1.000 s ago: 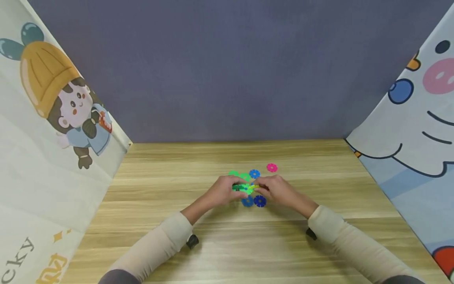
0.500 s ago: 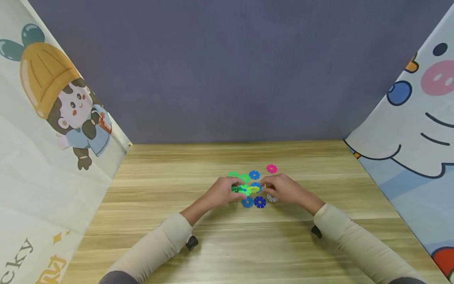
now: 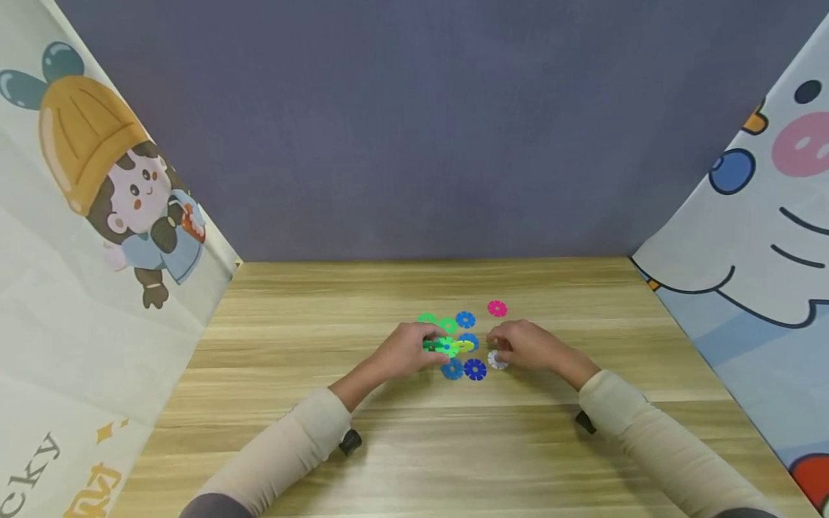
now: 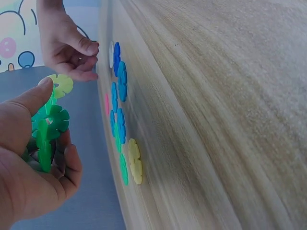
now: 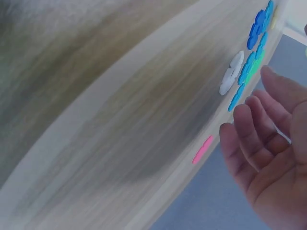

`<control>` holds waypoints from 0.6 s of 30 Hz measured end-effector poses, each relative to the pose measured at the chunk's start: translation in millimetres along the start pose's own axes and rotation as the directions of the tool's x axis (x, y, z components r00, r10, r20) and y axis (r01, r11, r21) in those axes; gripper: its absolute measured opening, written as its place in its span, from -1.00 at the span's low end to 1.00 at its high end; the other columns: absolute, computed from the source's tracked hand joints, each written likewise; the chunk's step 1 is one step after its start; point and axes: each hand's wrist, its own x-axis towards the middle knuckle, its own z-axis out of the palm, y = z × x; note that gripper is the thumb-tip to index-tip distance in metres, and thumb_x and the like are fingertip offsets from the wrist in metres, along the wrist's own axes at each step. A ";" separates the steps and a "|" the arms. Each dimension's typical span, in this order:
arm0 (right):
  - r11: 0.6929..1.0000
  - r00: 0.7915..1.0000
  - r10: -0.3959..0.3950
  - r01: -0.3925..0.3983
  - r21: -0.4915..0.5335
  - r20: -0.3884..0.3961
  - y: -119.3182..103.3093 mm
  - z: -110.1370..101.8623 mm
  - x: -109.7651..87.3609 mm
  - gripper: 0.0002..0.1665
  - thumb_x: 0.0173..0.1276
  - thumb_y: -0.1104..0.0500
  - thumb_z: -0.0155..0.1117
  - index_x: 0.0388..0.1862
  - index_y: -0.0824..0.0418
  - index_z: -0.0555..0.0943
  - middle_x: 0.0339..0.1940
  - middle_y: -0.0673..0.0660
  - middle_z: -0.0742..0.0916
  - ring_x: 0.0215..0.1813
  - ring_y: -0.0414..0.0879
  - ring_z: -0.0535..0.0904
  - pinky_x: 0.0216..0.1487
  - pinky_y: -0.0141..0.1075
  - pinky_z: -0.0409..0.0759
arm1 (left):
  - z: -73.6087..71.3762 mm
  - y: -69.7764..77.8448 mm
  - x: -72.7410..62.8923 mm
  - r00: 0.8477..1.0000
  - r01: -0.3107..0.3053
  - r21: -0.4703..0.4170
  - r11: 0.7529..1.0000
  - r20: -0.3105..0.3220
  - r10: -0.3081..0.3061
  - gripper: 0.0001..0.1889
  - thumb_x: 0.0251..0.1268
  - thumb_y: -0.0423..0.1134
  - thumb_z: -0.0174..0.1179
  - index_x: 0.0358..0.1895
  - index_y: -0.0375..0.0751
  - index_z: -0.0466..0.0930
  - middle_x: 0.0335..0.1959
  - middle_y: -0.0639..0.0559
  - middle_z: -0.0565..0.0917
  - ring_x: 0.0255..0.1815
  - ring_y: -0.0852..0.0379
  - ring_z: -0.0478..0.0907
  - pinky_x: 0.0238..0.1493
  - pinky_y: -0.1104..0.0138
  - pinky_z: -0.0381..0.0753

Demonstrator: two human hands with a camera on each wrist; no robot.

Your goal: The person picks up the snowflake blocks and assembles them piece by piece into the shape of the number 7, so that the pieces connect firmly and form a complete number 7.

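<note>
One wood-grain table bears the work. Over it we record the right hand empty, fingers loosely bent, and the left hand pinching a joined cluster of green and yellow-green discs, raised off the surface. Joining, we judge, is partly done; blue discs, green discs, a yellow disc, a white disc and a pink disc lie unattached.

A cream, wrinkled fabric sleeve at seven o'clock stops short of the bare left hand, a matching sleeve at five short of the bare right hand. Dark grey fabric covers both upper ends; a small black block juts under each smooth cuff.
</note>
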 end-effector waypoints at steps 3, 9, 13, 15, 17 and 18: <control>1.000 1.000 0.002 -0.002 -0.008 0.008 0.5 -0.4 -0.7 -0.66 0.21 0.18 0.53 -0.03 0.18 0.74 -0.44 -0.15 0.62 -0.39 -0.33 0.43 -0.30 -0.42 0.51 | 0.1 0.1 0.4 1.000 -0.001 0.006 1.000 0.004 0.001 -0.47 0.23 -0.01 0.45 0.24 -0.10 0.63 0.04 -0.01 0.73 0.05 0.07 0.64 0.11 0.22 0.68; 0.998 0.999 -0.013 0.016 -0.063 0.035 1.3 2.6 -3.4 -0.70 0.16 0.22 0.57 -0.12 0.13 0.72 -0.50 -0.10 0.55 -0.39 -0.29 0.37 -0.31 -0.38 0.43 | 0.2 0.4 -0.8 1.000 -0.009 0.011 1.000 0.008 0.009 -0.48 0.24 -0.03 0.45 0.24 -0.11 0.63 0.03 0.00 0.73 0.04 0.08 0.64 0.08 0.24 0.68; 0.997 0.998 0.016 -0.012 -0.071 0.058 2.6 5.9 -5.6 -0.70 0.17 0.23 0.56 -0.11 0.11 0.73 -0.44 -0.10 0.58 -0.37 -0.29 0.38 -0.32 -0.41 0.44 | 0.6 -0.4 -0.9 1.000 -0.011 0.012 1.000 0.005 0.011 -0.48 0.24 -0.04 0.45 0.24 -0.11 0.63 0.04 -0.01 0.73 0.05 0.07 0.64 0.10 0.23 0.68; 0.997 0.998 0.029 -0.025 -0.068 0.058 3.4 7.6 -5.9 -0.70 0.18 0.24 0.55 -0.09 0.12 0.73 -0.39 -0.09 0.61 -0.35 -0.29 0.41 -0.30 -0.41 0.47 | 0.9 -1.2 -0.8 1.000 -0.014 0.010 1.000 0.002 0.014 -0.48 0.24 -0.04 0.45 0.23 -0.11 0.63 0.04 -0.01 0.73 0.07 0.06 0.65 0.11 0.22 0.68; 0.997 0.998 0.042 -0.039 -0.061 0.050 3.9 8.8 -6.0 -0.69 0.18 0.24 0.55 -0.08 0.13 0.73 -0.36 -0.08 0.64 -0.32 -0.29 0.44 -0.27 -0.40 0.50 | 1.0 -1.9 -0.8 1.000 -0.016 0.008 1.000 -0.002 0.016 -0.49 0.23 -0.05 0.46 0.23 -0.12 0.64 0.04 -0.01 0.73 0.07 0.06 0.65 0.12 0.21 0.68; 0.997 0.998 0.047 -0.045 -0.060 0.044 4.2 9.4 -6.1 -0.69 0.18 0.24 0.55 -0.08 0.14 0.73 -0.34 -0.08 0.65 -0.31 -0.29 0.46 -0.26 -0.40 0.52 | 1.0 -2.3 -0.8 1.000 -0.017 0.008 1.000 -0.003 0.017 -0.49 0.23 -0.05 0.46 0.22 -0.12 0.64 0.04 -0.01 0.74 0.07 0.06 0.65 0.12 0.21 0.68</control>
